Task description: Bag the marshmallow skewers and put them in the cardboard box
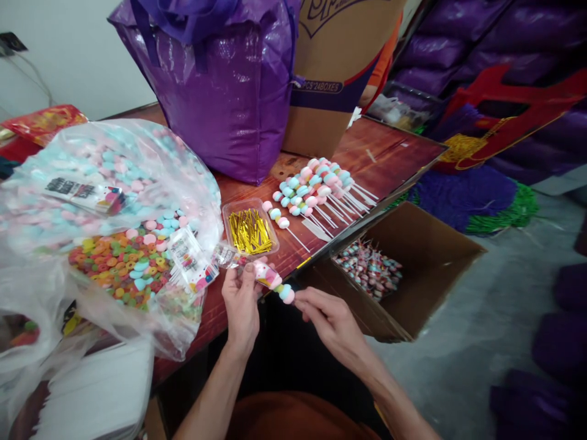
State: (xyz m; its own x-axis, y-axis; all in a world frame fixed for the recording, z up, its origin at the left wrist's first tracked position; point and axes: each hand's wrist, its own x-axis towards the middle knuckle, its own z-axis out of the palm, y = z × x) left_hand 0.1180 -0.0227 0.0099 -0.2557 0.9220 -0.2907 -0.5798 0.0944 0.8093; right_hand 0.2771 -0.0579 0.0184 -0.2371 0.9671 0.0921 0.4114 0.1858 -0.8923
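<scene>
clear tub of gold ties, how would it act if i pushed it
The clear tub would probably slide rather than tip, being low and wide. Its see-through plastic suggests it's light. The gold ties, heaped loose inside, may spill if jolted.

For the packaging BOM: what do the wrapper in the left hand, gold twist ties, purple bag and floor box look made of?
Wrapper: probably thin plastic film; colourful print, seemingly see-through patches.
Gold twist ties: probably metallised plastic or foil; metallic shine.
Purple bag: glossy plastic, perhaps laminated; sharp highlights.
Floor box: apparently cardboard, matte brown; thin flat panels.
</scene>
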